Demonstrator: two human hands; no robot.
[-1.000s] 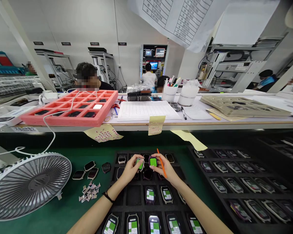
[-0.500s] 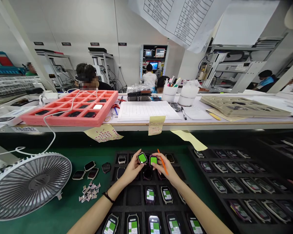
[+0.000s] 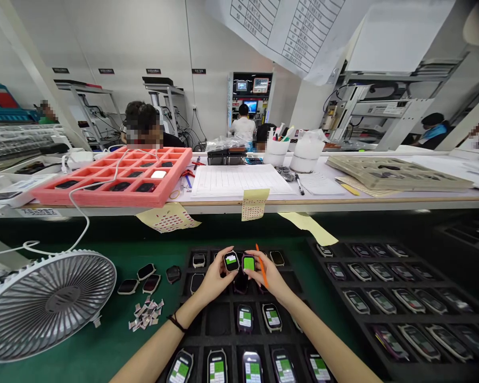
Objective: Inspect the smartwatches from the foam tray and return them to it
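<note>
Green lit most of the screen of the purple-cased watch (image 3: 248, 263), held nearly upright in the right hand (image 3: 272, 272), thumb at its lower edge and fingers along its right side; an orange stick (image 3: 262, 266) lay steeply slanted across that hand's fingers, its top leaning left. Just left of that watch, across a narrow gap, was the light-rimmed watch (image 3: 231, 261), pinched between thumb and fingers of the left hand (image 3: 217, 276), its long axis tipped slightly, top to the left; each watch sat on the inner side of its own hand, screens turned toward the camera. Both appeared raised above the black tray (image 3: 201, 342), nearer its far edge than its near one; more watches (image 3: 245, 318) lay in its cells, the nearest row lit green and white. Off the tray's left edge, loose watches (image 3: 151, 284) and a heap of small pieces (image 3: 147, 314) lay on the green bench (image 3: 115, 346), the fan (image 3: 51, 303) farther left; off its right edge, a strip of bench ran to the second tray (image 3: 365, 322).
</note>
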